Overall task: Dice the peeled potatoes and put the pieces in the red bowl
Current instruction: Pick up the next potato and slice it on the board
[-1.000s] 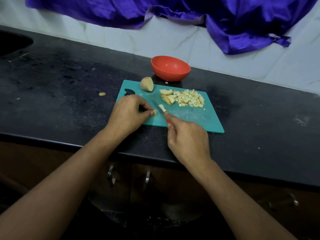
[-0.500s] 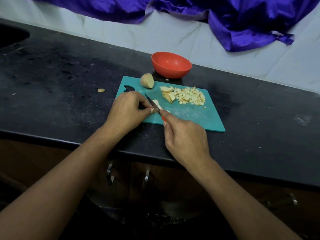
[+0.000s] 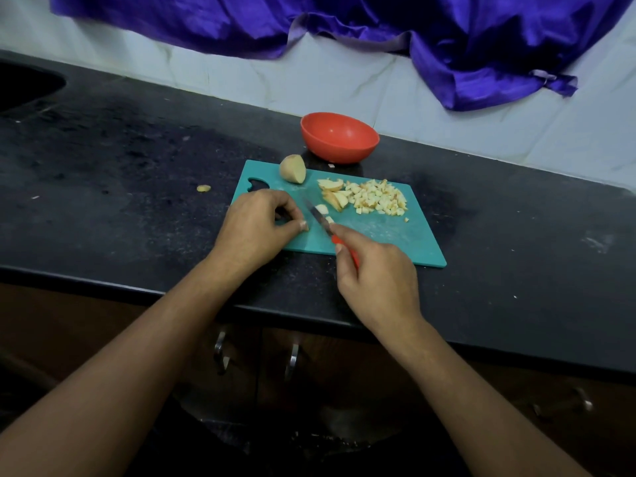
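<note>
knife (image 3: 320, 220) shifted right, off left hand's (image 3: 254, 228) potato piece (image 3: 306, 228)

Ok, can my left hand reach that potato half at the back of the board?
Probably yes. The potato half lies just beyond the left hand, bare board between, the knife off to the right. The hand pinches a small potato piece, though, and must drop it first.
</note>
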